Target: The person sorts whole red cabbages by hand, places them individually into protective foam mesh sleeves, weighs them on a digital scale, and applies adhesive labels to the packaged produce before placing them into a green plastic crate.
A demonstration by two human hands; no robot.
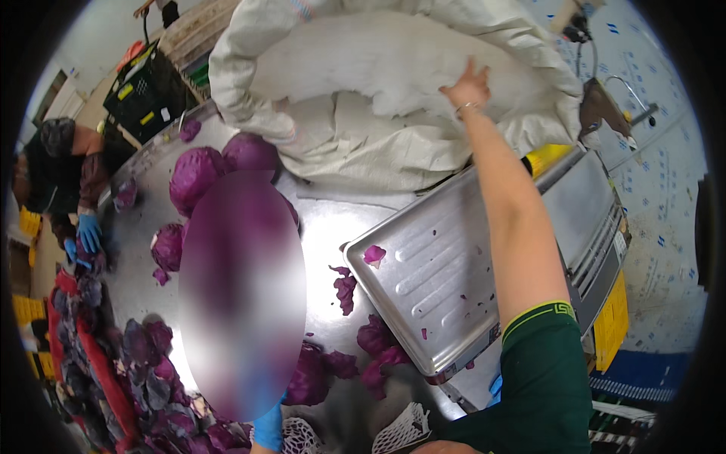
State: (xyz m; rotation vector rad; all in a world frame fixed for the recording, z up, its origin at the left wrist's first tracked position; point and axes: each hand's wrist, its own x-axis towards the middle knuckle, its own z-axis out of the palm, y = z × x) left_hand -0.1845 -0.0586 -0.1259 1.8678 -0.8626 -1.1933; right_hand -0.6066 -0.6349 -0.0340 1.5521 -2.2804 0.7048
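My right hand (469, 87), bare, reaches far forward on an outstretched arm with a dark green sleeve. Its fingers are spread against the white inside of a large woven sack (363, 147), and nothing shows in them. At the lower edge is my left hand (268, 430) in a blue glove; a large blurred patch covers its fingers and whatever they touch. Purple cabbages (195, 180) lie beyond that patch, with another cabbage (308, 376) beside the glove. Below the right forearm sits a shallow metal tray (446, 261) with a few leaf scraps.
Loose purple leaves (344, 291) lie on the steel table (321, 227). Many trimmed leaves (155, 378) heap at the lower left. A co-worker's blue-gloved hand (88, 232) works at the left edge. Black crates (144, 94) stand behind; yellow crates (611, 325) stand at the right.
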